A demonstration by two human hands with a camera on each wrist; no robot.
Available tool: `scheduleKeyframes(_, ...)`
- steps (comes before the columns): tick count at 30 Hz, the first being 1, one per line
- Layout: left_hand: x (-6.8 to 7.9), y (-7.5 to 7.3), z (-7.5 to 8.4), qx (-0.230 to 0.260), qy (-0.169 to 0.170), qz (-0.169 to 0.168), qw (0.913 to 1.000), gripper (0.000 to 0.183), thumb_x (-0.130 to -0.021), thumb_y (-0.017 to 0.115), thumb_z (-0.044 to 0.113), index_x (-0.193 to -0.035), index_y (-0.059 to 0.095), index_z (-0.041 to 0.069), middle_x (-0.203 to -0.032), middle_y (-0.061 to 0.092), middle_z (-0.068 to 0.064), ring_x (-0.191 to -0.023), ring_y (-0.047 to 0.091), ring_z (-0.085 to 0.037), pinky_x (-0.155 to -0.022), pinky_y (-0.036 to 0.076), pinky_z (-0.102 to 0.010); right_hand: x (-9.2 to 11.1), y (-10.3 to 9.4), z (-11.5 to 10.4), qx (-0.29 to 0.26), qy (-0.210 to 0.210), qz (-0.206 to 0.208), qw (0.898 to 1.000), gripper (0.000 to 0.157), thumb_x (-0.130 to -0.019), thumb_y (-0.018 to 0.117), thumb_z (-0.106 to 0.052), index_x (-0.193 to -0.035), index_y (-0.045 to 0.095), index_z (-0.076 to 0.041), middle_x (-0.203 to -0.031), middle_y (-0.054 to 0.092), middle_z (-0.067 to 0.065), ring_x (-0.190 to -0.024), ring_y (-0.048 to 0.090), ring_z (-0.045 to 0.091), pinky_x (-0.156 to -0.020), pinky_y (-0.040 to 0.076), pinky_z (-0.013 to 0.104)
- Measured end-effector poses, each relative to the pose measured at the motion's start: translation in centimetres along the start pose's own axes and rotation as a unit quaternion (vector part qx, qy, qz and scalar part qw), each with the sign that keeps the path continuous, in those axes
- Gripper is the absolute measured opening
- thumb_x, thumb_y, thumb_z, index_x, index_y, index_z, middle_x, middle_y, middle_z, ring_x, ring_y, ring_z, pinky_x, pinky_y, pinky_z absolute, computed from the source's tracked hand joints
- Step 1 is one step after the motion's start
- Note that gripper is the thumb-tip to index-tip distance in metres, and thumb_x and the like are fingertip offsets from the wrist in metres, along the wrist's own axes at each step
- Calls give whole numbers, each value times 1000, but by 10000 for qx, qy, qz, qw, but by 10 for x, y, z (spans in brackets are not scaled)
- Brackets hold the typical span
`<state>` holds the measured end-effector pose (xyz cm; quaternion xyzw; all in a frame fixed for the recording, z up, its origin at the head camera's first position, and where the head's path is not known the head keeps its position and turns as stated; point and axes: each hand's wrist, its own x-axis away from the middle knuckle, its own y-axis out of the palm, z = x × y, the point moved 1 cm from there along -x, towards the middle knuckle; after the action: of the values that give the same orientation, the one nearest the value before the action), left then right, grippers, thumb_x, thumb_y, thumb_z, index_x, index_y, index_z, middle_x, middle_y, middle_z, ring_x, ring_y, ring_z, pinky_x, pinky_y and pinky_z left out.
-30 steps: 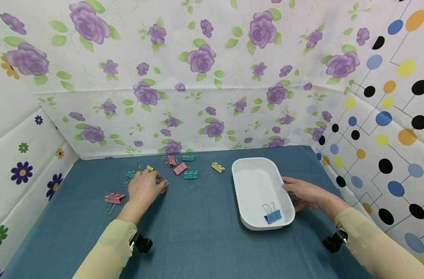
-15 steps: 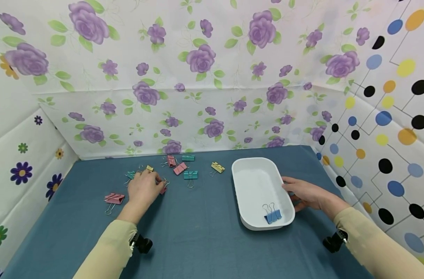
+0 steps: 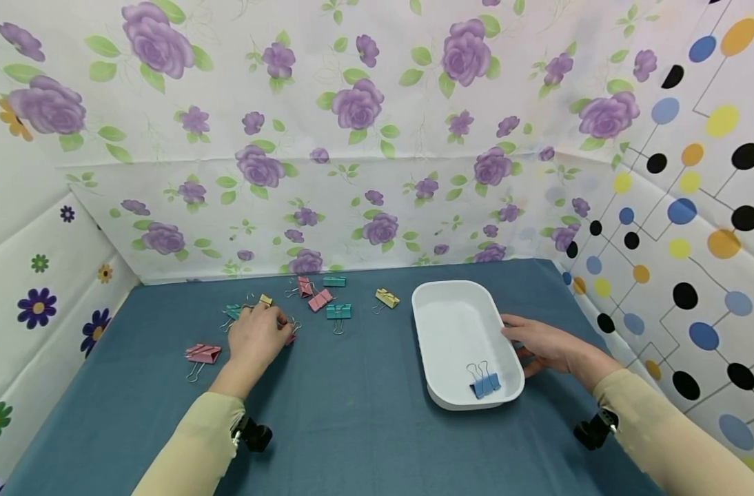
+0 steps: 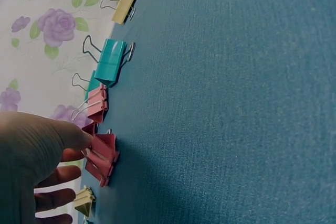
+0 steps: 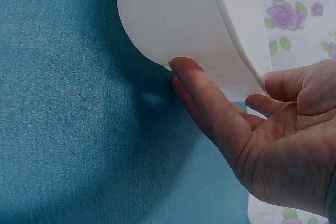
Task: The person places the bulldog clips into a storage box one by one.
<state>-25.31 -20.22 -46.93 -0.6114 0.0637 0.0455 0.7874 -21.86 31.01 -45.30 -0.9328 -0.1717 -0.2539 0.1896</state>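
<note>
Pink binder clip (image 4: 103, 158), smooth and wedge-shaped, looking nearly red in the shade of the left wrist view, with thin silver wire handles, one lying across its side. It is tilted, pinched by the thumb and a finger of the left hand (image 3: 257, 337), low over the left part of the blue-covered desk (image 3: 364, 434); whether it touches the cloth I cannot tell. The other fingers of that hand are spread apart.

Ten clips can be counted in all. Four are pink: the held one, two close together behind it, and one at the far left (image 3: 201, 353) with its wire handles toward the near edge. Three are teal: two near that pink pair, one (image 3: 232, 311) just left of the left hand. Two are yellow: one (image 3: 265, 300) partly hidden behind the left hand, one (image 3: 386, 297) near the tray. One blue clip (image 3: 485, 385) sits inside the tray's near end, handles up.

One white tray (image 3: 460, 324) with rounded corners stands on the desk's right half. The right hand (image 3: 541, 344) holds its right side, fingertips at the rim and lower down the outer wall.
</note>
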Motion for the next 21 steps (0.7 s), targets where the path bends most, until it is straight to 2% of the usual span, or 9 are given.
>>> scheduleKeyframes(21, 7, -3, -15, 104, 120, 181, 9997, 11, -91, 74, 20, -92, 76, 9, -100, 65, -15, -96, 58, -39, -79, 50, -58, 0, 0, -1, -41, 48, 3, 10000, 63, -112, 45, -32, -166, 16, -15, -147, 46, 23, -118, 61, 37, -75, 60, 51)
